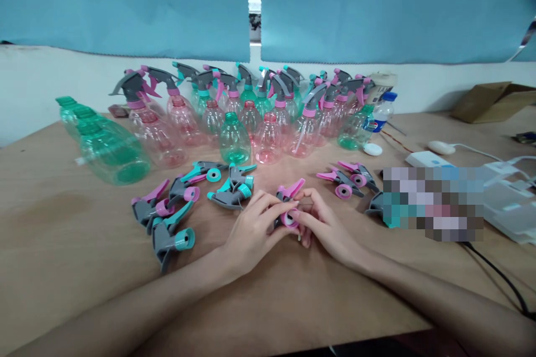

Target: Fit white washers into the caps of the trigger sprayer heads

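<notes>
Both of my hands meet over the near middle of the table, around one grey and pink spray trigger head [290, 192]. My left hand [255, 228] grips it from the left, fingers wrapped near its pink collar. From the other side my right hand [324, 226] closes on the same head, its thumb at the collar's opening. A small pale piece shows below the right fingers; I cannot make out what it is. Just left of my hands lie turquoise and grey trigger heads [229, 197], and a larger turquoise one [173, 240] rests farther left.
Clear pink and green bottles [268, 139] stand in rows behind, many topped with trigger heads. Green bottles [113, 150] cluster at left. Pink trigger heads [343, 191] lie right of my hands. Beyond are a blue-capped bottle [382, 114], a cardboard box [494, 101] and a black cable [498, 273].
</notes>
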The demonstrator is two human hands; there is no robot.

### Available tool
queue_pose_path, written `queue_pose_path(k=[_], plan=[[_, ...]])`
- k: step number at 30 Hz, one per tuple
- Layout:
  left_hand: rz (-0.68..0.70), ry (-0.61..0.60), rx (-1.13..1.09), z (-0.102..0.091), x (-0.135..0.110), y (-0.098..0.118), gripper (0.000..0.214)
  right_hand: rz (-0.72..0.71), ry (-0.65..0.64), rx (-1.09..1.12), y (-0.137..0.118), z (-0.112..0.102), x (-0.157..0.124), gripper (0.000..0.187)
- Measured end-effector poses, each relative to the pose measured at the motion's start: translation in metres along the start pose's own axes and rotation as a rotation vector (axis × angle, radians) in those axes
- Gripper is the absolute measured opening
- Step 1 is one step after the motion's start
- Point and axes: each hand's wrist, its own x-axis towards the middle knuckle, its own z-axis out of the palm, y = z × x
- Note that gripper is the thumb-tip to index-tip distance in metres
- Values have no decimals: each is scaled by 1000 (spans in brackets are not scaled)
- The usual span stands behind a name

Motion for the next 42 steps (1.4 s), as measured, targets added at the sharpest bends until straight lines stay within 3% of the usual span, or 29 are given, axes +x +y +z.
queue_pose_path(k=[11, 24, 29, 33, 38, 42], plan=[[-52, -2, -19, -2, 1, 1, 31, -39, -54, 52, 8, -5, 1, 31], [-210, 25, 1, -7, 6, 6, 28, -101, 90, -156, 0, -6, -3, 30], [-182, 36, 19, -3, 14, 4, 23, -270, 99, -299, -7, -6, -11, 27], [-78, 8, 56, 14, 30, -4, 27, -432, 16, -454, -15, -5, -20, 29], [50, -13, 79, 43, 72, -10, 32, -679, -55, -562, -19, -5, -25, 32], [164, -68, 57, 65, 108, -5, 29, -873, 33, -462, -15, -5, -22, 20]])
